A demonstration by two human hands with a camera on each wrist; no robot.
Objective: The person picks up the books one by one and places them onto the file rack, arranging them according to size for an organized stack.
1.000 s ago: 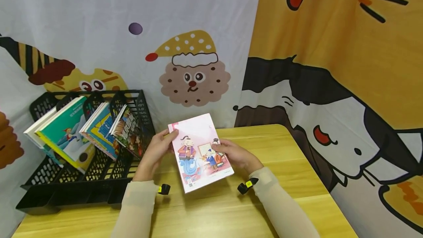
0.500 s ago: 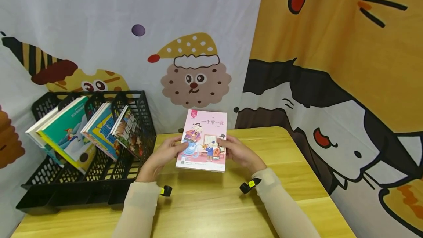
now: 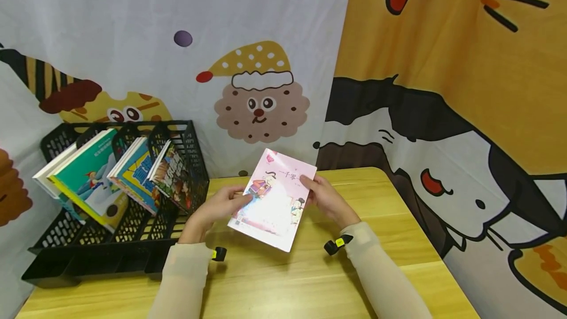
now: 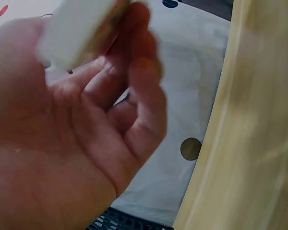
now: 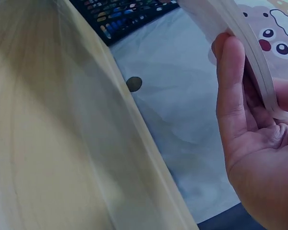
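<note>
A pink picture book point(image 3: 276, 201), tilted clockwise with its cover facing up, is held above the table between both hands. My left hand point(image 3: 220, 207) pinches its left edge, thumb on the cover and fingers behind. My right hand point(image 3: 327, 197) grips the upper right edge, thumb on the cover. Glare washes out the middle of the cover. In the left wrist view the book's blurred edge point(image 4: 79, 33) sits between thumb and fingers. The right wrist view shows the page edges point(image 5: 249, 52) between the thumb and the curled fingers.
At the left of the wooden table point(image 3: 283, 289) stands a black slotted book rack point(image 3: 93, 255). Leaning in its compartments are a green picture book point(image 3: 90, 176), a blue and yellow book point(image 3: 139, 174) and a dark-covered book point(image 3: 174, 174). A printed curtain point(image 3: 248, 9) hangs behind the table.
The book has turned, first more upright with its title showing, then tilted clockwise. My right hand's thumb now lies higher on its edge; my left hand has shifted its hold lower along the left edge.
</note>
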